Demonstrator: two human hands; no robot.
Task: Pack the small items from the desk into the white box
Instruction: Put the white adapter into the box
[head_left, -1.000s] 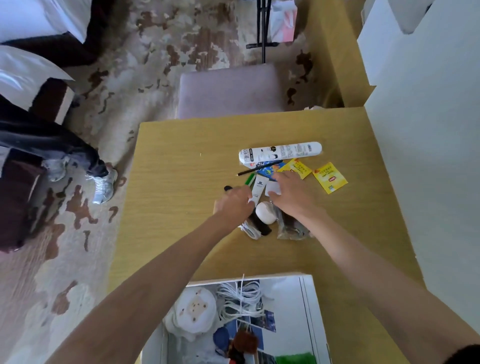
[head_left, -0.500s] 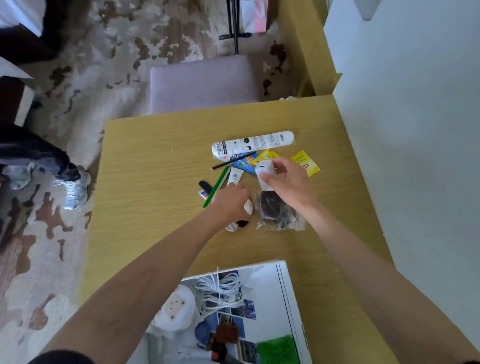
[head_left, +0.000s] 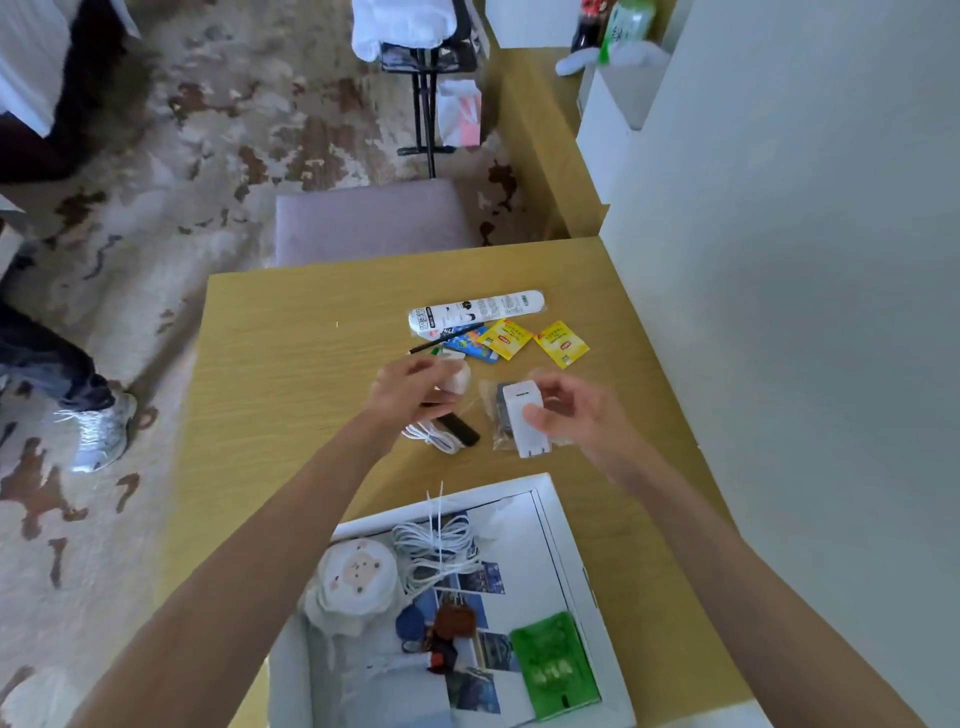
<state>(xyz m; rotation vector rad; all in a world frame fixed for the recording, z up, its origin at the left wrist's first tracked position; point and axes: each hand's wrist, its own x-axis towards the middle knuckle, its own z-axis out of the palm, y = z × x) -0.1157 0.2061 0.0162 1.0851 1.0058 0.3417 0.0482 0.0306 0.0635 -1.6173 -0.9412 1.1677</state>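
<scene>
Patterned carpet (head_left: 218, 130) fills the far left of the head view, a mauve seat (head_left: 371, 218) is tucked against the far edge of the wooden desk (head_left: 291, 338), and a pale wall (head_left: 810, 312) closes off the right.

Both bare arms are stretched out over the desk. A white rectangular charger block (head_left: 525, 415) is gripped by the right hand (head_left: 576, 415), thumb pressed on its face, and it is held above a clear plastic bag (head_left: 493, 410) with something dark inside. A small white rounded item (head_left: 458, 376) is clasped by the left hand (head_left: 415, 387); the hand is blurred, so the exact finger hold cannot be told. Just below that hand, a black stick-like object (head_left: 460, 430) and a short coil of white cable (head_left: 434, 437) are seen lying on the wood.

Farther off, a long white packet (head_left: 478, 312) is laid across the desk, with a black pen (head_left: 447, 338) and a blue packet (head_left: 470, 347) just beside it, and two yellow tea sachets (head_left: 535, 340) to the right.

At the near edge the white box (head_left: 576, 561) is open. Inside it are seen a round pouch with a bear face (head_left: 358, 577), bundled white cables (head_left: 441, 545), a blue tag with keys (head_left: 421, 623), printed photos (head_left: 483, 577) and a green packet (head_left: 553, 665).

At far left, a second person's leg and a white sneaker (head_left: 101, 431) are visible on the carpet.
</scene>
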